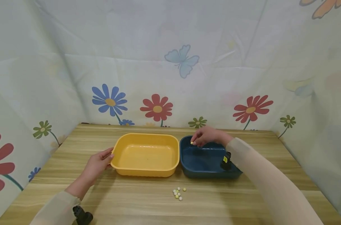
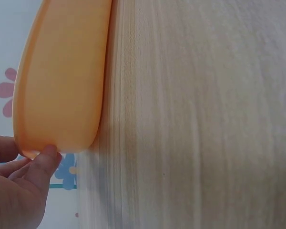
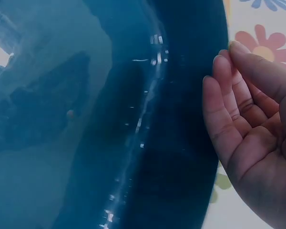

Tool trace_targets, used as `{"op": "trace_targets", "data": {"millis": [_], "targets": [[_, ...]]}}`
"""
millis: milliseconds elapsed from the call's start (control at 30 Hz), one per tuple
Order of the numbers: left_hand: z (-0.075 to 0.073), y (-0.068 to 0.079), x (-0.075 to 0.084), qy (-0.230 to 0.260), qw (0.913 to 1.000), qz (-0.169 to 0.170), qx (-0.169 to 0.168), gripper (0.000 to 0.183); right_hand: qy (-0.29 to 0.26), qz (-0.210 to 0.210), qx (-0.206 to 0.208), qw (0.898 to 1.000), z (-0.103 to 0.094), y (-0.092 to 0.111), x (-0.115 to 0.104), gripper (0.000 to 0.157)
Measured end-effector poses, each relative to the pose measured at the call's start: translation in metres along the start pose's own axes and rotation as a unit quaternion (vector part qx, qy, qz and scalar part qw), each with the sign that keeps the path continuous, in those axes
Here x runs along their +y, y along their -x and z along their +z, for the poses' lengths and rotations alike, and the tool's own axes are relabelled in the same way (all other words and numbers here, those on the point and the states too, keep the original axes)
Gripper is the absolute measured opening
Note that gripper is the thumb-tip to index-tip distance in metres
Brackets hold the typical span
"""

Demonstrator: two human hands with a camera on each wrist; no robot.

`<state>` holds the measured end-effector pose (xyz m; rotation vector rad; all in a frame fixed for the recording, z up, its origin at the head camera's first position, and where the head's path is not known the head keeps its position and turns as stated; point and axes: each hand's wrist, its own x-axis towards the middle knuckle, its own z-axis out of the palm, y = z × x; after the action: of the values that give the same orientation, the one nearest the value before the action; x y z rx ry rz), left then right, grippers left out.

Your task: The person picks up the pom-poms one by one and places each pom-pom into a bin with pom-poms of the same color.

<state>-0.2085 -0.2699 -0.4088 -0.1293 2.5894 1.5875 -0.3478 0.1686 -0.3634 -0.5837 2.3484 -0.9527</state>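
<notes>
My left hand [image 1: 98,162] holds the left end of a yellow plastic basin [image 1: 146,172]. In the left wrist view, the thumb [image 2: 46,160] presses the basin's outer wall while the other fingers lie at its rim. Over the back of a dark blue basin [image 1: 198,159], my right hand [image 1: 207,136] pinches a small round pale yellow bead [image 1: 191,142] between thumb and fingertips. The right wrist view shows this hand's fingers bent beside the blue wall [image 3: 186,119], the bead mostly hidden by the thumb.
Several small white and yellow beads [image 1: 177,194] lie loose on the wood-grain table [image 1: 131,200], in front of the basins. The two basins stand side by side, rims close together. A flower-printed cloth [image 1: 210,81] hangs behind the table and along both sides.
</notes>
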Motion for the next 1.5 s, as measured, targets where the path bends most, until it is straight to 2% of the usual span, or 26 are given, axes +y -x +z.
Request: {"op": "trace_targets", "data": {"millis": [400,933,1300,1500], "targets": [[0.0,-0.002,0.0,-0.002,1.0,0.006,0.001,0.054,0.01,0.007,-0.029,1.0,0.008,-0.013,0.007,0.022],[0.0,0.0,0.001,0.004,1.0,0.0,0.002,0.054,0.109,0.006,-0.088,0.99,0.018,-0.023,0.001,0.014],[0.0,0.0,0.003,0.004,1.0,-0.004,0.005,0.053,0.135,0.032,-0.095,0.986,0.024,-0.029,0.003,0.012],[0.0,0.001,0.001,0.005,1.0,0.004,0.005,0.053,0.14,0.045,-0.093,0.985,0.029,-0.027,0.0,0.011]]}}
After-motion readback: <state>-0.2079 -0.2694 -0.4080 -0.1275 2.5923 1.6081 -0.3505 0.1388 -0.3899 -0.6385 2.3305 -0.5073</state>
